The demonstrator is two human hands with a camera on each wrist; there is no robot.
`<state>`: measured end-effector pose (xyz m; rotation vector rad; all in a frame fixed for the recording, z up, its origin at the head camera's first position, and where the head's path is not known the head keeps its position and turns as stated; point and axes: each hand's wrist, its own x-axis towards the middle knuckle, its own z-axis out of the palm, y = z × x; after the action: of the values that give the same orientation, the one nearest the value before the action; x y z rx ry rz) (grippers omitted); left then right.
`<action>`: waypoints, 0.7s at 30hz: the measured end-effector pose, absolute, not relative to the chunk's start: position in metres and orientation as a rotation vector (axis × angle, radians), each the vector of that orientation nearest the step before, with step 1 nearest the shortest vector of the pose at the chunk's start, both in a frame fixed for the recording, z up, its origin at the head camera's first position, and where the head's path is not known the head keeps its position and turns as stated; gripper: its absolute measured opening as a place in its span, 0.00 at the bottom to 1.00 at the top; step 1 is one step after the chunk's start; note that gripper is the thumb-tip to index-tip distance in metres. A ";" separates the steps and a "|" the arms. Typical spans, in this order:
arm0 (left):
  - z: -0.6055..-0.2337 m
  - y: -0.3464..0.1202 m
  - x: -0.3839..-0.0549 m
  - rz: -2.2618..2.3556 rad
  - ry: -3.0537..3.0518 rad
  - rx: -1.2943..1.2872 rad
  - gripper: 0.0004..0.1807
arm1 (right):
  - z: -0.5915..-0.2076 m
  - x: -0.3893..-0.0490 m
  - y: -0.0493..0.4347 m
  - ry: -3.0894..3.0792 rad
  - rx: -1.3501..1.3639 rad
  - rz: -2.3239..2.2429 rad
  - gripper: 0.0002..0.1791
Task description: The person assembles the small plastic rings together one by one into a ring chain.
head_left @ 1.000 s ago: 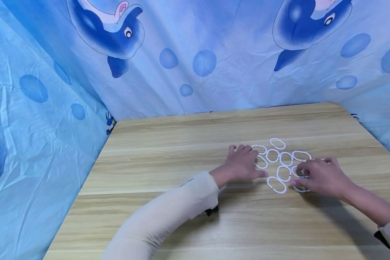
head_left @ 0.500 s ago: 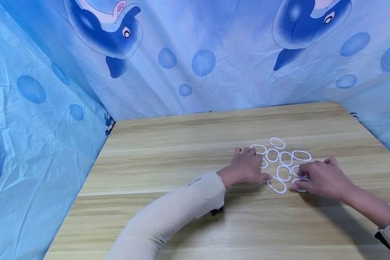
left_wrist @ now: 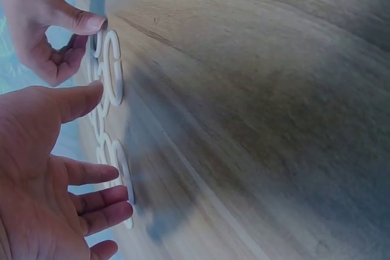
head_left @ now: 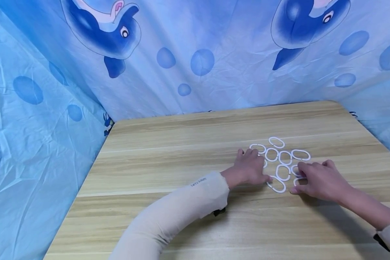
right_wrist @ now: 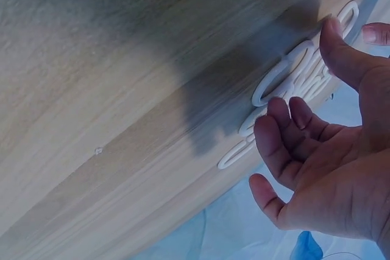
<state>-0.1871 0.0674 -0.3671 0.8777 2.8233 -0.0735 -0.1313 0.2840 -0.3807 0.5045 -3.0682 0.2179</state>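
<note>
Several white oval rings (head_left: 278, 156), some with a small gap in the loop, lie flat in a cluster on the wooden table. My left hand (head_left: 251, 169) is at the cluster's left side, fingers spread, its thumb tip at the front ring (head_left: 283, 191) and its palm hiding part of another. In the left wrist view its thumb and fingers reach toward the rings (left_wrist: 119, 83), gripping none. My right hand (head_left: 321, 181) is over the right side, thumb and loosely bent fingers apart, covering parts of two rings. The right wrist view shows its fingertips beside a ring (right_wrist: 257, 94).
A wooden table (head_left: 169, 144) extends around the rings to its back edge. Behind and to the left hangs a blue curtain (head_left: 143, 86) with dolphin and bubble prints. Both forearms come in from the near side, the left in a beige sleeve (head_left: 178, 206).
My left hand has moved right and slightly nearer to me, its thumb reaching the front ring. The right hand has shifted only slightly, and the rings stay about where they were.
</note>
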 end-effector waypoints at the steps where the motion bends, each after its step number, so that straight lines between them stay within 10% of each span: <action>1: -0.367 0.068 -0.187 -0.076 2.825 0.873 0.25 | -0.381 -0.131 0.284 -3.065 0.499 0.213 0.27; 21: -0.373 0.077 -0.201 -0.115 2.917 0.723 0.24 | -0.386 -0.132 0.291 -3.108 0.444 0.215 0.28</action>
<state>-0.2009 0.0767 -0.3725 0.7231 2.9167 -0.1152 -0.1318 0.2911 -0.3862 0.4443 -3.1081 0.2145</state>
